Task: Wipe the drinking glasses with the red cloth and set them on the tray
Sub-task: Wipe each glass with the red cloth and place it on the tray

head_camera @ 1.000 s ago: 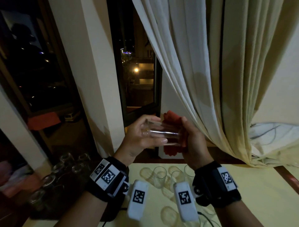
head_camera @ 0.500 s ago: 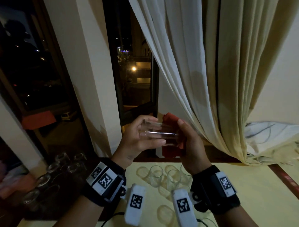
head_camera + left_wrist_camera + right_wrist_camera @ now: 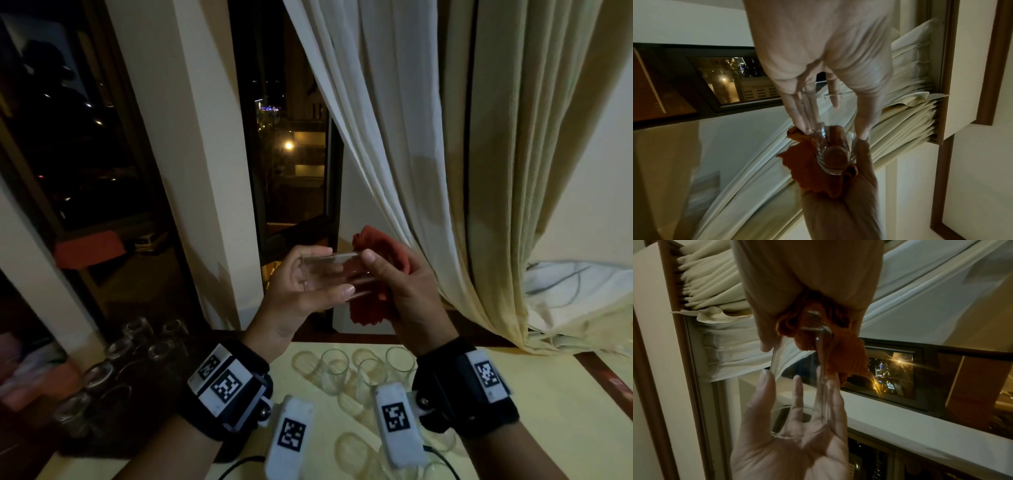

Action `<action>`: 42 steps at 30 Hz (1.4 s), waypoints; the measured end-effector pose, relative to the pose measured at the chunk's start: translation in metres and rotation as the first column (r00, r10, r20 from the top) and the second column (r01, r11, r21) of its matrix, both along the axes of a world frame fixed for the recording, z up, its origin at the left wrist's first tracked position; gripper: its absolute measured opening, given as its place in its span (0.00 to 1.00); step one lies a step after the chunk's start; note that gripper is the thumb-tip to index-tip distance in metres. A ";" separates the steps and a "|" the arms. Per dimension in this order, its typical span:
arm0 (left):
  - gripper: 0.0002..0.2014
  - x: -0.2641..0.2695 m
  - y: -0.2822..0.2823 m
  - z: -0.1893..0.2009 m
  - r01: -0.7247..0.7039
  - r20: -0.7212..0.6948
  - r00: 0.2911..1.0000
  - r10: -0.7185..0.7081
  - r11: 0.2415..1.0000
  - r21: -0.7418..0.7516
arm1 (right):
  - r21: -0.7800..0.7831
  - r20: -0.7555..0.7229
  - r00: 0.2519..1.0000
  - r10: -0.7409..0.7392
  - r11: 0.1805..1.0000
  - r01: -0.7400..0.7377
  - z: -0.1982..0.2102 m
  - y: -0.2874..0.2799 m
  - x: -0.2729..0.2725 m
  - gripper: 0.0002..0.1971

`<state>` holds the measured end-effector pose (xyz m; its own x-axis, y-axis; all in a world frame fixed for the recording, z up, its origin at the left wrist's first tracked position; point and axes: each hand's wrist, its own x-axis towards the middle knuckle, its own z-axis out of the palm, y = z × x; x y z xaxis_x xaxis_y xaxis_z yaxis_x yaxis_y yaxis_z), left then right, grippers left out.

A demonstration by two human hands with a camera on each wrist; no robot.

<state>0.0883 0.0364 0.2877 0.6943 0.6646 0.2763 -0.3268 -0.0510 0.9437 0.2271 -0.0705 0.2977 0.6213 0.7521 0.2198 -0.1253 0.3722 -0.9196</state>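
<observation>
A clear drinking glass (image 3: 325, 278) lies on its side in the air above the table's far edge. My left hand (image 3: 337, 271) grips its open end with thumb below and fingers above. My right hand (image 3: 383, 270) holds the red cloth (image 3: 375, 245) bunched round the glass's base, thumb on top of the glass. In the left wrist view the thick base (image 3: 835, 155) sits in the cloth (image 3: 807, 172). In the right wrist view the cloth (image 3: 846, 353) wraps the far end of the glass (image 3: 797, 386). A dark tray (image 3: 113, 442) at the left carries several glasses.
Several more glasses (image 3: 334, 371) stand on the yellow table (image 3: 548, 411) under my wrists. A cream curtain (image 3: 428, 154) hangs just behind the hands, bunched on the sill at the right. A dark window (image 3: 291, 154) and white pillar (image 3: 191, 154) are behind.
Both hands keep their hold on the glass and cloth. My right thumb has slid a little along the glass toward the left hand, and the cloth has shifted round the base.
</observation>
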 end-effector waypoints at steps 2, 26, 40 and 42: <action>0.32 -0.003 0.002 0.003 -0.011 -0.070 0.997 0.016 0.997 0.071 | -0.020 0.034 0.999 -0.008 1.000 0.009 0.002 -0.001 0.003 0.27; 0.31 0.003 -0.005 -0.007 0.071 -0.159 0.981 -0.112 0.967 -0.243 | -0.114 0.025 0.988 0.150 0.983 -0.146 -0.001 0.015 -0.004 0.29; 0.39 0.007 -0.008 0.001 0.128 -0.008 0.991 -0.137 0.944 -0.303 | -0.002 0.092 0.923 0.374 0.927 -0.375 -0.011 0.019 -0.005 0.34; 0.36 0.002 -0.002 0.000 0.138 -0.035 0.988 -0.153 0.952 -0.275 | 0.010 0.112 0.921 0.373 0.926 -0.376 -0.013 0.016 -0.002 0.34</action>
<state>0.0907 0.0347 0.2873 0.7979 0.5999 0.0591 -0.2591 0.2528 0.9322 0.2247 -0.0541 0.2847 0.2670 0.9171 0.2959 -0.1634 0.3457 -0.9240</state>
